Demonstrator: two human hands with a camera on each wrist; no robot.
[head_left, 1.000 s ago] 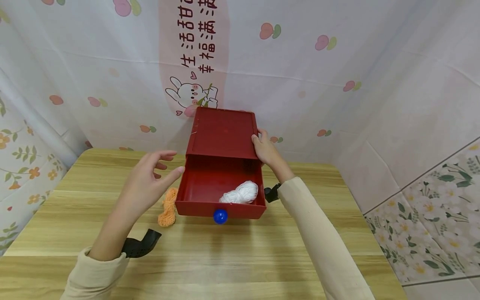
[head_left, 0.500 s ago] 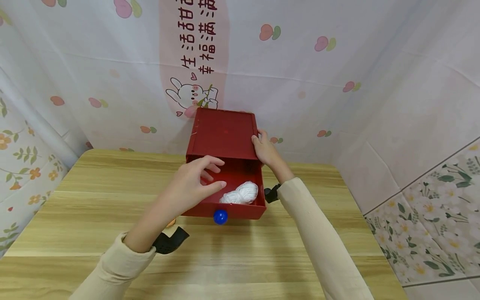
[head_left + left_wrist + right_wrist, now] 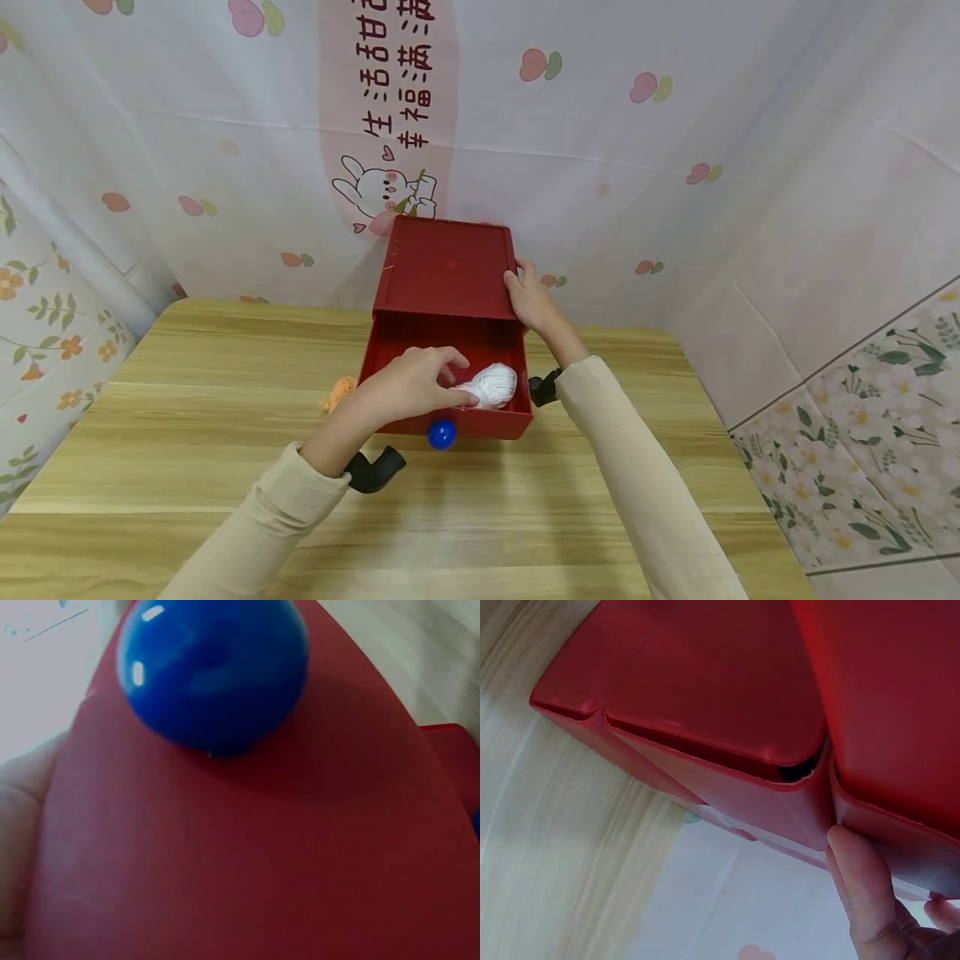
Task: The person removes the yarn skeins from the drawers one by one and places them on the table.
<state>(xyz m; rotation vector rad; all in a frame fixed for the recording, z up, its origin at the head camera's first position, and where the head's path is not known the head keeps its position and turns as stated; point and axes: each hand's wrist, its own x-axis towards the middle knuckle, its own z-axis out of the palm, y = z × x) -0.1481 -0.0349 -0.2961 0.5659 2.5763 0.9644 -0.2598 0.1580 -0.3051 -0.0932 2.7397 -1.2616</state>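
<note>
As I lean over the table [image 3: 180,417], the white yarn [image 3: 497,383] lies in the front right corner of the open drawer [image 3: 495,427], its twisted middle toward the front edge. My left hand [image 3: 408,385] is above the drawer's left half, palm down, its fingers bent and set apart from the thumb, with the yarn's left end near the gap. The thumb tip overlaps that end, but I cannot tell whether it touches, and nothing is in my grasp there. A blue knob [image 3: 442,434] sits midway along the drawer's front; my left wrist view shows it close up.

The drawer juts out from the red cabinet [image 3: 450,267], which stands at the table's back edge, near its middle. My right hand [image 3: 534,302] grips the cabinet's right side, thumb on the top's edge and fingers round the side. The right wrist view shows the cabinet built in tiers.

On the table, just beside the drawer's left edge, lies the orange yarn [image 3: 343,390], partly behind my left forearm. A black mount [image 3: 378,472] sits at my left wrist, below a cream sleeve [image 3: 258,517]. Behind the table's back edge hangs a white curtain [image 3: 585,125] printed with fruit, a rabbit and dark red writing.
</note>
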